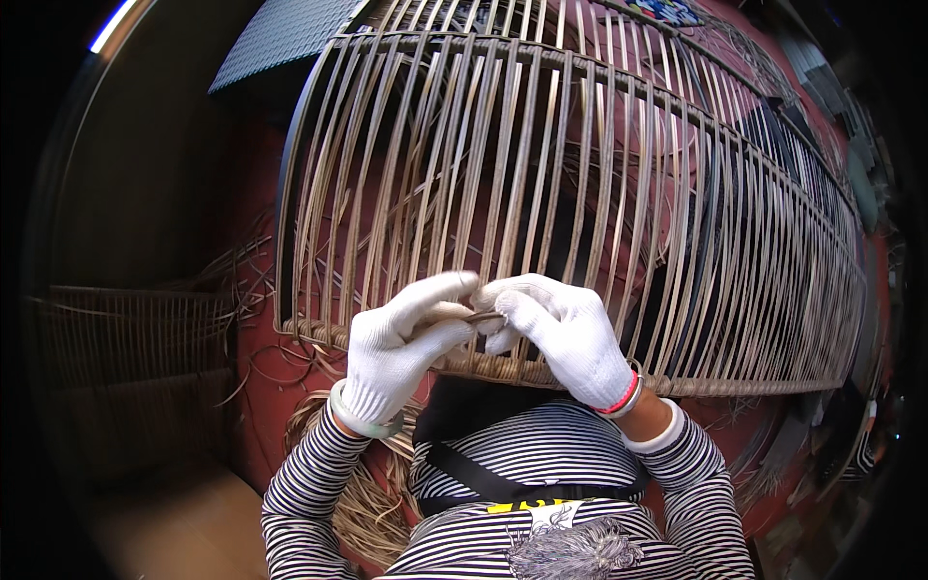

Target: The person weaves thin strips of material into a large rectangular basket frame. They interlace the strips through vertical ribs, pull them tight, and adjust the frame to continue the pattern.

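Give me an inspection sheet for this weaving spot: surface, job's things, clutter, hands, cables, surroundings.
Surface: red floor, partly covered by loose strands.
Job's things: large rattan frame of upright slats with a woven bottom edge; thin strip pinched between both hands.
Clutter: pile of loose rattan strands by the person's left side.
Hands: left hand and right hand, both in white gloves, fingers closed on the strip at the lower edge.
Cables: nothing seen.
Surroundings: second slatted frame in shadow at left; grey mesh panel above; dark, indistinct items at right.

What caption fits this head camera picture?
Two gloved hands, left and right, pinch a thin strip against a rattan frame.
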Motion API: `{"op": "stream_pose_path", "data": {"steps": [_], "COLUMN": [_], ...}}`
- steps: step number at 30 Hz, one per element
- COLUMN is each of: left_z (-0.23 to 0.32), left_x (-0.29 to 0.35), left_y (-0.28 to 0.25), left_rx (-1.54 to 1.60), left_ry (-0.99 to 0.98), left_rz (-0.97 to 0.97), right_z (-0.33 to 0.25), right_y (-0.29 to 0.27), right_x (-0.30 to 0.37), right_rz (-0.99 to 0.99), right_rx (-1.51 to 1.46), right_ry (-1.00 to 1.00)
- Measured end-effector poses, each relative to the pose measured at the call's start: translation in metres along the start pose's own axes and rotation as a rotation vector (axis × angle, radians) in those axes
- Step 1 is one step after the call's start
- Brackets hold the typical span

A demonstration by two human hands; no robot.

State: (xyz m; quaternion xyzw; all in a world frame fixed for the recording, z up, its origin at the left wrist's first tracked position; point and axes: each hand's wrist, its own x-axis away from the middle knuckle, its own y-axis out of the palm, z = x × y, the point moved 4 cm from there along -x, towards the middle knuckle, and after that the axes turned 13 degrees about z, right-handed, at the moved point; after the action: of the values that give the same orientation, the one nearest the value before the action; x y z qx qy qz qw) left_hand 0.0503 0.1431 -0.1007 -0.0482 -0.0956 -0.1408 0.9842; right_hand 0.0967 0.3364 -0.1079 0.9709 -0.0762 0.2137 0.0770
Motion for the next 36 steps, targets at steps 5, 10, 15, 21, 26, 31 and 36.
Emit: {"op": "stream_pose_path", "data": {"steps": [5, 10, 15, 21, 26, 31, 36], "left_z": [-0.004, -0.003, -0.006, -0.017, -0.032, -0.028, -0.031], "left_x": [-0.001, -0.002, 0.001, 0.004, 0.019, 0.047, 0.057], "left_y": [-0.018, -0.026, -0.033, -0.058, -0.082, -0.107, -0.129], "left_rx": [-0.083, -0.213, -0.248, -0.143, 0.235, -0.277, -0.536], "left_ry": [-0.015, 0.203, 0.243, 0.054, -0.278, 0.063, 0.286], "left_rz": [0.052, 0.069, 0.138, 0.021, -0.021, 0.054, 0.115], "right_z": [-0.012, -0.014, -0.022, -0.017, -0.018, -0.006, -0.001], "right_y": [0.010, 0.026, 0.042, 0.055, 0.089, 0.115, 0.140], "right_x": [-0.003, -0.003, -0.007, -0.014, -0.013, -0.005, -0.009], "right_rz": [-0.094, -0.003, 0.085, -0.079, -0.245, -0.339, -0.406], "right_rx": [-0.031, 0.288, 0.561, 0.351, 0.809, 0.927, 0.866], "right_ry": [-0.080, -0.441, -0.714, -0.173, -0.856, -0.964, -0.735]}}
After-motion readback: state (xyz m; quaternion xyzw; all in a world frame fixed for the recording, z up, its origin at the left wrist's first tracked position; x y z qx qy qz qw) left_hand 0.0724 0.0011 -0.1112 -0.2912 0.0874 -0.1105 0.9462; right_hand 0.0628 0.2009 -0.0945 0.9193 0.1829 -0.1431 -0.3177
